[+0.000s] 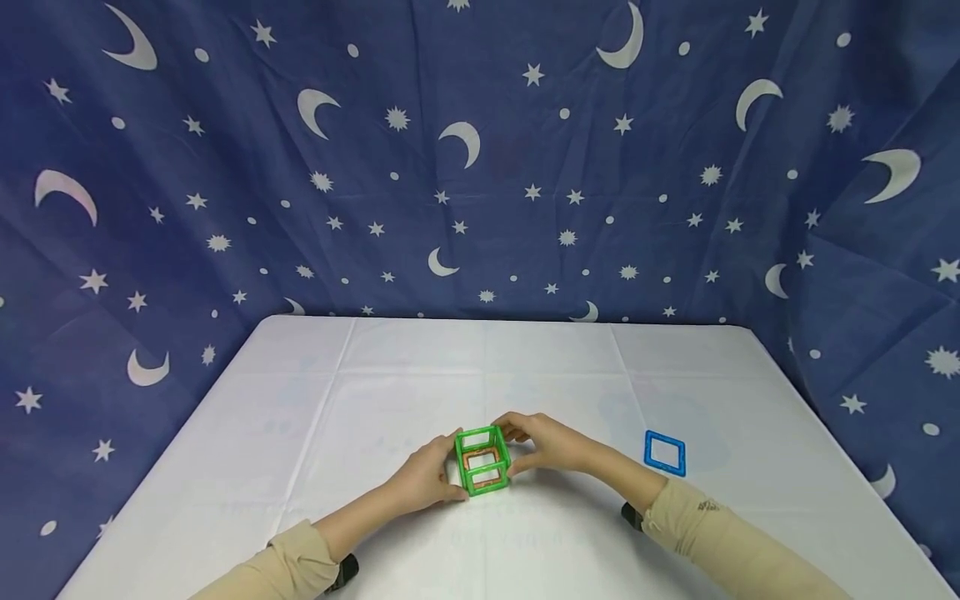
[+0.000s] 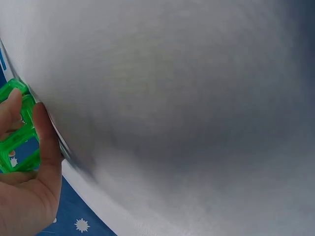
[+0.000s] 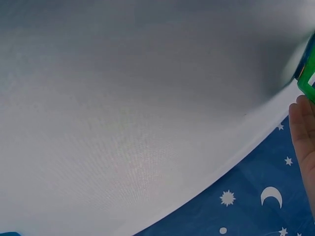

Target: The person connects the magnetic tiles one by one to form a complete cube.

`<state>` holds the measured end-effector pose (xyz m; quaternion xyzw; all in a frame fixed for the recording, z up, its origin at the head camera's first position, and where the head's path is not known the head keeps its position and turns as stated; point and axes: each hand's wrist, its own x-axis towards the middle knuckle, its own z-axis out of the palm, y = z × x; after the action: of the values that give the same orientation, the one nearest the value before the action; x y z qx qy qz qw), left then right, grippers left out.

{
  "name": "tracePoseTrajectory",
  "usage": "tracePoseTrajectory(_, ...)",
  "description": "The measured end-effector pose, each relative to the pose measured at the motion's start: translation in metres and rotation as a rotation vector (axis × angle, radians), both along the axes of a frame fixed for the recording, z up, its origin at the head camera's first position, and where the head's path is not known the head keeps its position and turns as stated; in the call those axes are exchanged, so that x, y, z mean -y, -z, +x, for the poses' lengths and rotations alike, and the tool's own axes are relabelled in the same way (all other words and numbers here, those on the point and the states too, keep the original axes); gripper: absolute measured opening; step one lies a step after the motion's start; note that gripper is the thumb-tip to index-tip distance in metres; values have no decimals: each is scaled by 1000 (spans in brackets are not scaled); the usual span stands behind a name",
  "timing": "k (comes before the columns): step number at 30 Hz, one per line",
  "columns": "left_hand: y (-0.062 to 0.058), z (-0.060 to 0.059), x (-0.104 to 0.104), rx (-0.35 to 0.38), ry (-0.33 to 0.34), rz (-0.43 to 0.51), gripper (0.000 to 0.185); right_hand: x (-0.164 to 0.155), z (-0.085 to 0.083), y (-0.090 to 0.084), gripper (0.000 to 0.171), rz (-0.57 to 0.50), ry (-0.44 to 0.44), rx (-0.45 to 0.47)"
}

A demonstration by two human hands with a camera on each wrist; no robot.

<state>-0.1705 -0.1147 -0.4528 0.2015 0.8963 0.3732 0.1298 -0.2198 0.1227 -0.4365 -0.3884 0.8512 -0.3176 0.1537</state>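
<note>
The left hand (image 1: 429,481) presses curled fingers against the left side of the green tile cube (image 1: 482,460), which stands near the table's (image 1: 375,375) near-centre. The right hand (image 1: 550,444) clasps its far-right corner. A blue square tile (image 1: 664,452) lies flat farther right, closer to the right hand.

green cube (image 1: 482,461): open frames of translucent, glossy plastic; smooth edges; inner rims looked orange-brown.
blue square tile (image 1: 664,452): same glossy plastic, smooth, lay flat.
table (image 1: 480,367): covered in white cloth, matt, fine weave visible in the wrist views, faint fold creases.
backdrop (image 1: 480,167): dark blue cloth, matt, wrinkled, printed with white moons and stars.
sleeves (image 1: 712,533): beige knit cloth, matt.
</note>
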Motion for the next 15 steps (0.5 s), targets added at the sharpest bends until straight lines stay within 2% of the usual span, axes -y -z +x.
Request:
tracePoseTrajectory(6,2,1,1,-7,1,3,89,-2,3,1,64,15,14,17)
tracePoseTrajectory(9,3,0,3,16,1,13,86,-2,3,0,68,27,1,24)
tracePoseTrajectory(15,2,0,7,62,-23,91,73,-1,0,0,68,35,-4,-13)
